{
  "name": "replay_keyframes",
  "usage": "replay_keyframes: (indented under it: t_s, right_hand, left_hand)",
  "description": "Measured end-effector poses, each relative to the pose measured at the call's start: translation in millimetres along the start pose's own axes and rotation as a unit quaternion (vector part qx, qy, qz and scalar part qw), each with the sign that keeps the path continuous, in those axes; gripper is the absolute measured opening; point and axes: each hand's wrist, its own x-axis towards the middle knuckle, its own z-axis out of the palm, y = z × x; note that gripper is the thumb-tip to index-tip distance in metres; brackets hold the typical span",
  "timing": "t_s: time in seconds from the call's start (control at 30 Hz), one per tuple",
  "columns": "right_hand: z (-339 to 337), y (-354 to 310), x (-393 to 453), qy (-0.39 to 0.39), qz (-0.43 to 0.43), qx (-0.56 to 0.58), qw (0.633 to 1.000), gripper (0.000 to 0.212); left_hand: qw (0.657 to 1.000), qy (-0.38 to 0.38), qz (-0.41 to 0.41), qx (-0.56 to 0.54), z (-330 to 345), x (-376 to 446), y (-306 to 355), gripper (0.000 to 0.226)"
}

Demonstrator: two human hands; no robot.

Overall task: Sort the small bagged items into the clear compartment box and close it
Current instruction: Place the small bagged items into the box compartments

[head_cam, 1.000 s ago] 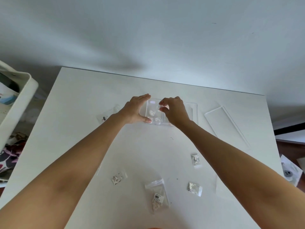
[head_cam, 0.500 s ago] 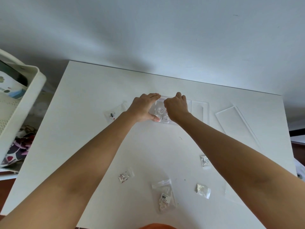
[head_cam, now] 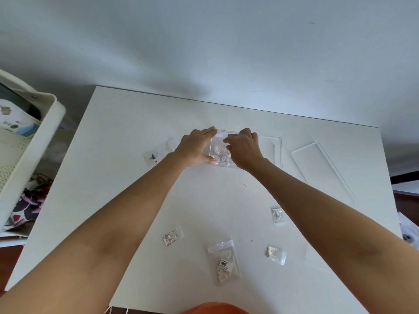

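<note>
A clear compartment box (head_cam: 269,150) lies open on the white table (head_cam: 127,137); its left compartments hold small glittery items (head_cam: 218,150). My left hand (head_cam: 196,147) grips the box's left end, thumb on the near edge. My right hand (head_cam: 243,149) rests over the box's middle, fingers curled down into it; what they pinch is hidden. The clear lid (head_cam: 317,168) lies apart at the right. Loose bags sit nearer me: a sequin bag (head_cam: 171,237), a barcoded bag (head_cam: 224,262), and two silver-flake bags (head_cam: 277,215) (head_cam: 275,253). Another bag (head_cam: 156,156) lies left of the box.
A cream cart (head_cam: 34,141) with printed items stands off the table's left edge, with patterned fabric (head_cam: 27,207) below it. A wall rises right behind the table's far edge. An empty clear sleeve (head_cam: 317,252) lies under my right forearm.
My right hand's fingers have curled down further into the box, while my left hand keeps its grip on the box's left end. The camera view has shifted slightly.
</note>
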Motion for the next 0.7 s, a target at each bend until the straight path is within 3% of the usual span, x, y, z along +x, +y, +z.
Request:
replay_keyframes:
  t_s: [0.2, 0.3, 0.47, 0.6, 0.7]
  right_hand:
    - [-20, 31, -51, 0.158, 0.015, 0.12, 0.98, 0.025]
    - [-15, 57, -93, 0.176, 0.067, 0.16, 0.969, 0.018]
    - [17, 89, -162, 0.072, 0.173, 0.197, 0.962, 0.015]
    - [36, 96, -195, -0.042, 0.196, 0.2, 0.959, 0.045]
    - [44, 92, -205, -0.066, 0.175, 0.186, 0.965, 0.059]
  left_hand:
    - [0.995, 0.055, -0.031, -0.075, 11, -42, 3, 0.091]
    - [0.992, 0.053, -0.045, -0.101, 24, -81, -3, 0.078]
    - [0.983, -0.006, -0.113, -0.144, 46, -144, -14, 0.064]
    - [0.977, -0.079, -0.159, -0.122, 57, -178, -16, 0.064]
    - [0.975, -0.093, -0.174, -0.099, 65, -198, -13, 0.064]
